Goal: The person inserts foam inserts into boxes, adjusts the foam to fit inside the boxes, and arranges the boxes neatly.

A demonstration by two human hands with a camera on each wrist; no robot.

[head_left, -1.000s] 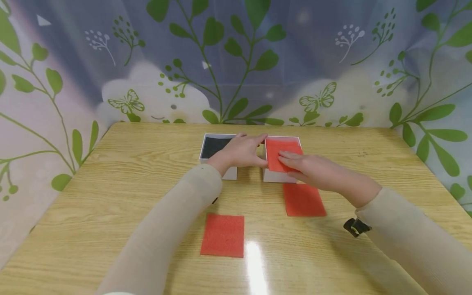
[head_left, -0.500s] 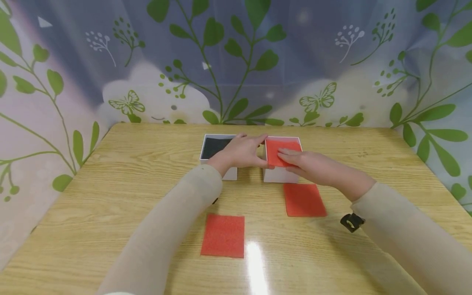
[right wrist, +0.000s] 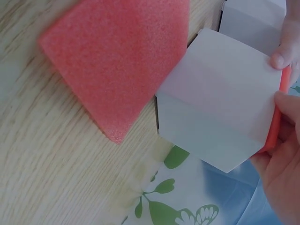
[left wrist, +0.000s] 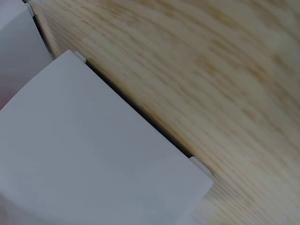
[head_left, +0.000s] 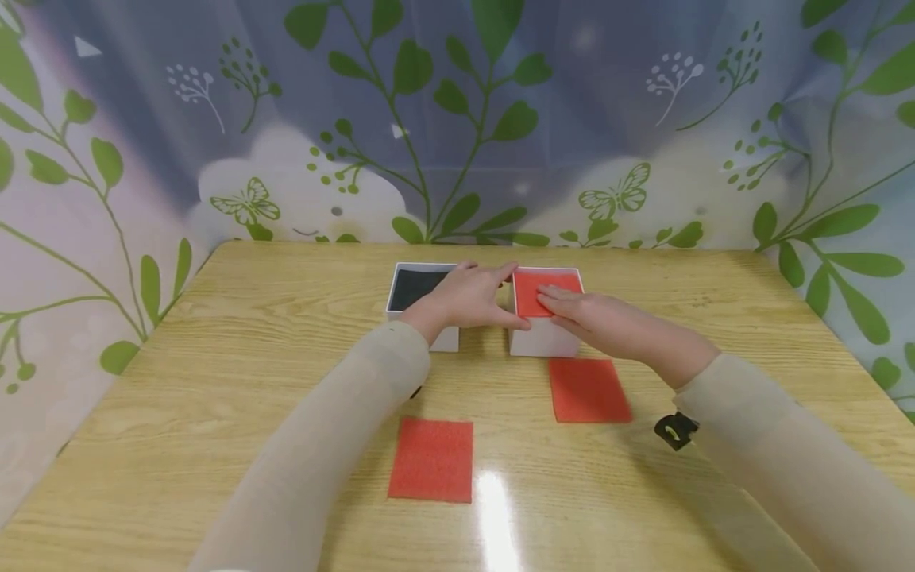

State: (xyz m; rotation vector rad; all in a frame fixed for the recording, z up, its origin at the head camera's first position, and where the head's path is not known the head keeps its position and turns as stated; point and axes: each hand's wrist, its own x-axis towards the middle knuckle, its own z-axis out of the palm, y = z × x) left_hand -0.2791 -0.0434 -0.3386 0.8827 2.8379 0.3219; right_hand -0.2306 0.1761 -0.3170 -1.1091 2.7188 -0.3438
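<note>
My left hand (head_left: 472, 295) grips the right-hand white box (head_left: 543, 342) by its left side, thumb at the front corner and fingers toward the back. My right hand (head_left: 600, 318) lies over the box opening with straight fingers on a red foam sheet (head_left: 527, 292), pressing it. That sheet sits within the rim, its right part hidden under the fingers. In the right wrist view, the left thumb (right wrist: 279, 60) touches the front wall's top edge, and a strip of red foam (right wrist: 273, 133) shows at the opening. White box wall (left wrist: 93, 150) fills much of the left wrist view.
A second white box (head_left: 446, 338) with a black lining (head_left: 418, 286) stands to the left, partly behind my left hand. Two red foam squares lie on the wooden table (head_left: 286, 302): one (head_left: 589, 391) before the right box, another (head_left: 431, 461) nearer me. A patterned curtain (head_left: 457, 159) hangs behind.
The red sheet has gone down into the box: its front edge, which overhung the front wall, now lies within the rim. My right hand has shifted slightly left; the left hand stays in place.
</note>
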